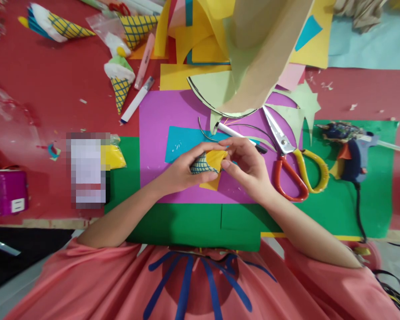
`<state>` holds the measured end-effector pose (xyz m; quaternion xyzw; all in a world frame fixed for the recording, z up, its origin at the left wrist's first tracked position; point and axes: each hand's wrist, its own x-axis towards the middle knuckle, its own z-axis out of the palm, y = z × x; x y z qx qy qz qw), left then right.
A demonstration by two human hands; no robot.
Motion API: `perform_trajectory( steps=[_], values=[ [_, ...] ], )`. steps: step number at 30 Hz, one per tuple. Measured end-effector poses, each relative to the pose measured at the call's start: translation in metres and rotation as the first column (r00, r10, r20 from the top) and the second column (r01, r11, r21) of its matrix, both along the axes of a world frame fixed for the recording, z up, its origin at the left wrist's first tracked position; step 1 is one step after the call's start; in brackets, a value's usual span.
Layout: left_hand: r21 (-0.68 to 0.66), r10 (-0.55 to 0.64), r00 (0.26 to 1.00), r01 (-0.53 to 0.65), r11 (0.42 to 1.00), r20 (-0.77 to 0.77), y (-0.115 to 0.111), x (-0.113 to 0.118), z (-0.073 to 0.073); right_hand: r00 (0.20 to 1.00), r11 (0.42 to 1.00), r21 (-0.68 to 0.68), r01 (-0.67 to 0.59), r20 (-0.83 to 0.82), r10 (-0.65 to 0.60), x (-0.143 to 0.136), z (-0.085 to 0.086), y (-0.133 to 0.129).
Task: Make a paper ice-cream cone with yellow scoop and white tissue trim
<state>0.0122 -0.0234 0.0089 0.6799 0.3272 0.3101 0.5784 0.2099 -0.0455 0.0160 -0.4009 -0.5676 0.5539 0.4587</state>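
A small paper cone [202, 164], with blue crosshatch lines outside and a yellow inside, lies sideways between my hands with its opening to the right. My left hand [180, 172] is wrapped round its body, hiding the tip. The thumb and fingers of my right hand [250, 168] pinch the cone's yellow rim. Beneath them are a purple sheet [155, 178] and a blue paper piece [176, 138]. A black-and-white marker [235, 132] lies just beyond. Right of my right hand rest scissors [283, 144] with one red and one yellow handle.
A glue gun [355, 158] lies on the green sheet [380, 204] at right. A large curled pale sheet [263, 58] rises ahead. Finished paper cones [122, 89], a pink marker [145, 61] and a white marker [136, 101] lie at far left. A purple box [11, 191] stands left.
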Motion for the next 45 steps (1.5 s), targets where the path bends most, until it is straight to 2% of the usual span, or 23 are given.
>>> perform_trajectory(
  steps=[6, 11, 19, 22, 27, 31, 36, 40, 45],
  values=[
    [-0.004, 0.007, 0.999, -0.007, 1.000, -0.042, -0.001, 0.000, -0.001, 0.975, 0.979, 0.202, -0.022, 0.221, -0.024, 0.006, 0.006, 0.002],
    [-0.063, -0.085, 0.993, 0.080, 0.995, -0.082, 0.002, -0.003, 0.002, 0.948, 0.942, 0.321, -0.099, 0.318, -0.009, 0.011, 0.012, 0.007],
    [-0.126, -0.143, 0.974, 0.122, 0.984, -0.176, 0.001, -0.003, 0.010, 0.965, 0.971, 0.216, -0.105, 0.259, 0.047, 0.011, 0.013, 0.008],
    [-0.136, -0.130, 0.978, 0.108, 0.985, -0.160, 0.000, -0.003, 0.009, 0.962, 0.981, 0.169, -0.098, 0.268, 0.050, 0.011, 0.013, 0.007],
    [-0.101, -0.091, 0.983, 0.076, 0.992, -0.159, 0.000, -0.004, 0.007, 0.983, 0.999, 0.018, -0.027, 0.181, 0.024, 0.011, 0.013, 0.006],
    [-0.016, -0.024, 0.981, 0.021, 1.000, -0.193, 0.001, -0.002, 0.008, 0.982, 0.998, -0.040, -0.058, 0.177, 0.064, 0.010, 0.017, 0.007],
    [0.122, 0.055, 0.976, -0.030, 0.992, -0.212, -0.002, 0.001, 0.009, 0.967, 0.997, 0.033, -0.077, 0.246, 0.066, 0.008, 0.017, 0.006],
    [0.130, 0.041, 0.970, -0.010, 0.991, -0.240, -0.004, 0.000, 0.009, 0.973, 0.983, -0.106, -0.147, 0.163, 0.163, 0.007, 0.015, 0.006],
    [0.097, -0.015, 0.965, 0.042, 0.994, -0.261, -0.004, -0.001, 0.011, 0.965, 0.932, -0.268, -0.246, 0.019, 0.260, 0.011, 0.016, 0.009]
  ],
)
